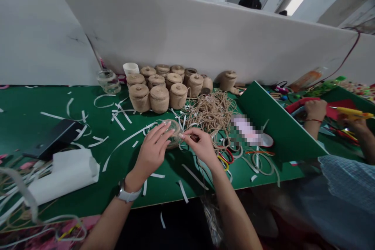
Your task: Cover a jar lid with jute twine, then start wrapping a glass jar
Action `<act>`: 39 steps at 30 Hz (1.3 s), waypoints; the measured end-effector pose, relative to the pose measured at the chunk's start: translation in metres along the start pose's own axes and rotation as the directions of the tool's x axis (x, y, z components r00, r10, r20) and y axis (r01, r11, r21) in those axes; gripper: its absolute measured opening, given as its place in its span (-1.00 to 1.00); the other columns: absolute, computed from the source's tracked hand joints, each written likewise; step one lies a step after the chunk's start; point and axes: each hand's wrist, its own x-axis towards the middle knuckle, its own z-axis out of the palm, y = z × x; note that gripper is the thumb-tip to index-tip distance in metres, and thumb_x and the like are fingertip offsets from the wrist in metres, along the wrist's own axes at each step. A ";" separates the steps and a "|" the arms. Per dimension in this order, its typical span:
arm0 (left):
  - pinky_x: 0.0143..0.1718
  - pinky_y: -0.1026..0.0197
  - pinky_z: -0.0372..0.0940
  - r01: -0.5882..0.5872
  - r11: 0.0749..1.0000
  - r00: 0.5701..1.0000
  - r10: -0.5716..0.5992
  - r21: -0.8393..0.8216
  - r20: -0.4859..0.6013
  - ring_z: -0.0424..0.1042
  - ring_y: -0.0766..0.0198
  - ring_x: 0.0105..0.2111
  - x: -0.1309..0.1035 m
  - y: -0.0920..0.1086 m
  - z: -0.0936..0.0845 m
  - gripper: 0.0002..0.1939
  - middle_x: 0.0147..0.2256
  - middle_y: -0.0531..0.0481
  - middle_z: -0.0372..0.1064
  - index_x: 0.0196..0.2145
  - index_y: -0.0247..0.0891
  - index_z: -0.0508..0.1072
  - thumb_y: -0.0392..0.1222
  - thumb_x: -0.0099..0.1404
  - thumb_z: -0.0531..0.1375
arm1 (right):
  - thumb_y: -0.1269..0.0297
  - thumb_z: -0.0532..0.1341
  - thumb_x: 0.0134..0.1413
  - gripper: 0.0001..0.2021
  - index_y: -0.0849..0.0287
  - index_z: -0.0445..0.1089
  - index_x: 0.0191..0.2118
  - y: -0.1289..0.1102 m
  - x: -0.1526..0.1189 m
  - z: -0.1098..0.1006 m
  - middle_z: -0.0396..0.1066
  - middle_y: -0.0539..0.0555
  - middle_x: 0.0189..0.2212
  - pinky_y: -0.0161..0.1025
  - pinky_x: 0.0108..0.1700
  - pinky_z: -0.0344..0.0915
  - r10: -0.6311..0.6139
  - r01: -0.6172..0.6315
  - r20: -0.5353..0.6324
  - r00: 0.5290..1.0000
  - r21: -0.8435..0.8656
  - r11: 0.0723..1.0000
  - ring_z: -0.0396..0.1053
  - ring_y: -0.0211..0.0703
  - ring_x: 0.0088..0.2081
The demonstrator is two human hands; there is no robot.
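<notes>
A clear glass jar (173, 143) with some twine on its rim sits on the green table, between my hands. My left hand (154, 146) lies over the jar's left side, its fingers resting on the glass. At the jar's right edge my right hand (199, 144) pinches something thin that looks like the twine end, with thumb and forefinger together. A heap of loose brown twine (213, 111) lies just behind my right hand. Several twine-wrapped jars (159, 99) with lids stand behind the glass jar.
Scissors (225, 159) lie right of my right hand. A green divider (281, 125) separates another person's hands (315, 111) and yellow glue gun (353, 112). White paper roll (63, 175) and dark box (55, 138) lie left; white strips are scattered.
</notes>
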 end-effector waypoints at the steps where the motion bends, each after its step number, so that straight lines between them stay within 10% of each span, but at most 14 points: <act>1: 0.24 -0.12 0.16 -0.005 1.000 1.000 0.005 0.020 -0.016 0.11 0.06 0.29 -0.002 0.002 0.003 -0.58 0.22 -0.21 0.25 0.19 -0.26 0.27 -0.35 0.41 -0.01 | 0.00 0.28 0.05 -0.71 0.16 0.47 -0.41 0.000 -0.001 0.000 0.13 -0.11 -0.63 -0.34 -0.50 -0.04 -0.010 0.010 -0.006 1.000 -0.014 1.000 0.02 -0.33 -0.55; 12: 0.24 -0.23 0.11 -0.012 1.000 1.000 0.012 0.007 0.001 0.09 -0.06 0.29 -0.004 0.006 0.006 -0.56 0.20 -0.32 0.26 0.05 -0.27 0.27 0.02 0.32 0.18 | 0.00 0.35 -0.05 -0.71 0.14 0.50 -0.45 -0.004 0.005 -0.008 0.33 -0.04 -0.52 -0.32 -0.45 0.06 -0.063 0.054 -0.090 0.994 -0.093 0.994 0.12 -0.31 -0.51; 23: 0.26 -0.19 0.08 -0.019 0.992 0.997 0.028 0.123 -0.071 0.15 0.00 0.27 -0.008 0.013 0.017 -0.54 0.22 -0.32 0.23 0.21 -0.27 0.22 -0.33 0.37 0.10 | 0.08 0.30 0.05 -0.80 0.11 0.52 -0.39 0.001 -0.008 -0.013 0.21 -0.08 -0.56 -0.32 -0.45 0.04 -0.067 0.056 -0.089 0.994 -0.116 0.992 0.09 -0.31 -0.52; 29: 0.30 -0.32 -0.13 0.006 0.998 0.995 0.001 -0.068 0.098 0.09 -0.04 0.29 0.003 0.011 0.007 -0.62 0.25 -0.32 0.17 0.06 -0.29 0.27 -0.11 0.34 0.16 | 0.09 0.34 0.00 -0.78 0.13 0.48 -0.43 0.000 -0.005 -0.015 0.18 -0.10 -0.57 -0.33 -0.46 0.04 -0.062 0.053 -0.084 0.995 -0.107 0.993 0.08 -0.33 -0.53; 33: 0.29 -0.31 -0.06 -0.015 1.000 1.000 0.015 0.019 -0.010 0.16 -0.07 0.26 0.007 0.014 0.011 -0.70 0.19 -0.27 0.27 -0.04 -0.25 0.37 -0.12 0.31 0.21 | 0.10 0.32 0.02 -0.79 0.14 0.46 -0.43 -0.005 -0.009 -0.015 0.23 -0.09 -0.55 -0.33 -0.45 0.06 -0.047 0.041 -0.055 0.997 -0.104 0.994 0.11 -0.33 -0.52; 39: 0.29 -0.30 -0.09 -0.057 0.991 0.998 0.054 0.118 0.023 0.15 -0.07 0.26 -0.002 0.017 0.014 -0.52 0.15 -0.22 0.34 0.22 -0.24 0.24 -0.32 0.35 0.08 | 0.09 0.26 0.10 -0.78 0.14 0.47 -0.38 -0.006 -0.012 -0.019 0.32 -0.04 -0.51 -0.33 -0.43 0.11 -0.038 0.036 -0.017 0.999 -0.106 0.994 0.19 -0.30 -0.49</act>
